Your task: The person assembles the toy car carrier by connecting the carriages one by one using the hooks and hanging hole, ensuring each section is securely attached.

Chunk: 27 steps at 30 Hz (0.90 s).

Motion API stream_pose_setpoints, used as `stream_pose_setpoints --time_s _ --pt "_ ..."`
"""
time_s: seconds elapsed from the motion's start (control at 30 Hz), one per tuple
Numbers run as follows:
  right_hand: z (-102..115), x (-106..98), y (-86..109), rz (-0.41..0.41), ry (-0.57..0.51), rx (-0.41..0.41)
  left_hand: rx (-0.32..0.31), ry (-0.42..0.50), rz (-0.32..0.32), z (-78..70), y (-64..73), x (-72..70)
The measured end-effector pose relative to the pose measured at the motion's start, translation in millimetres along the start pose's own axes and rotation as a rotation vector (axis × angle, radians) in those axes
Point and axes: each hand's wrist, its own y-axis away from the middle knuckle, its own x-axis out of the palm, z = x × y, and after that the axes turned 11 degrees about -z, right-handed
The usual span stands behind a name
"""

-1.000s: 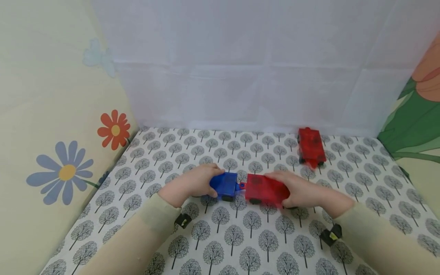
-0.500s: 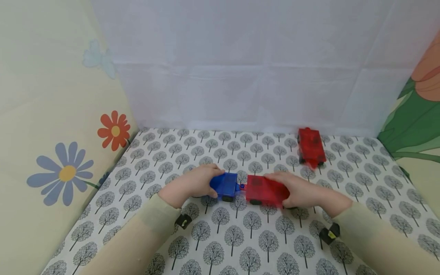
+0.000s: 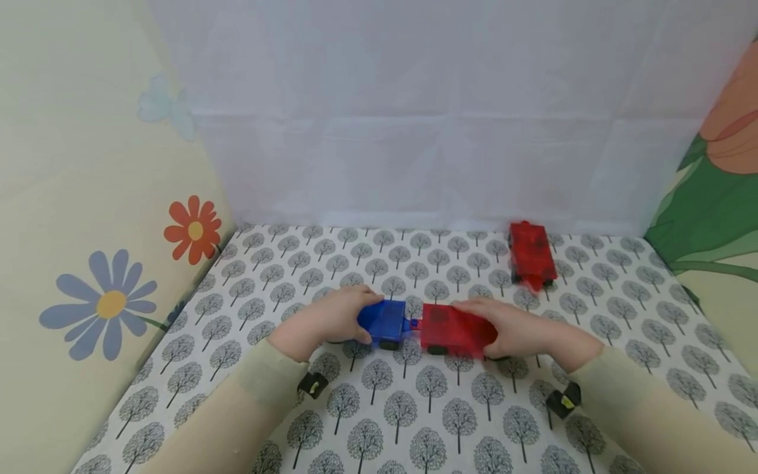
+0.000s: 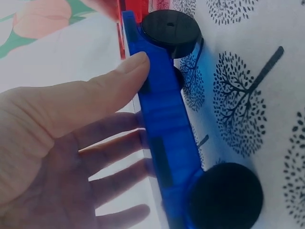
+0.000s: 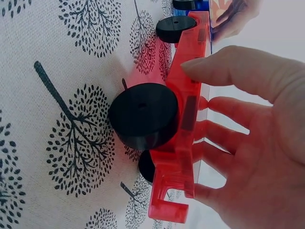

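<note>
L hand (image 3: 340, 316) grips blue cart (image 3: 386, 322); R (image 3: 515, 329), red cart (image 3: 451, 327).

1. Left arm (image 3: 237, 401) and right arm (image 3: 645, 408) both reach forward, angled inward.
2. Left grip (image 3: 340, 317) is totally pinching, thumb (image 4: 105, 90) opposite the fingers (image 4: 116, 145).
3. Right grip (image 3: 514, 328) is pretty much a mirror copy, pinching too.

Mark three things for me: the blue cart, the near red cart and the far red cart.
Blue cart (image 3: 384, 322): head view, on its top.
Near red cart (image 3: 452, 328): head view, middle of its top.
Far red cart (image 3: 531, 251): head view, middle of its top.
</note>
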Motion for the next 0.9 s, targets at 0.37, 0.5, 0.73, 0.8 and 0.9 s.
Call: stream_pose_setpoints --time_s 0.37,0.5,0.73,0.8,0.9 --pt "-0.2 -1.3 1.1 -0.007 -0.019 -0.01 0.174 0.019 -0.101 -36.0 -12.7 2.7" --pt "-1.5 -1.2 -0.4 -0.026 -0.023 -0.023 0.22 0.07 -0.107 -64.2 -24.7 17.9" --pt "-6.0 -7.3 0.4 -0.061 -0.065 -0.027 0.26 0.031 -0.137 -93.0 -40.7 45.3" --pt "-10.4 -15.8 2.1 -0.083 -0.079 -0.002 0.252 0.024 -0.14 -97.0 -42.6 49.1" --pt "-20.7 -35.2 3.0 -0.171 -0.137 0.032 0.242 0.032 -0.137 -100.4 -44.3 53.2"
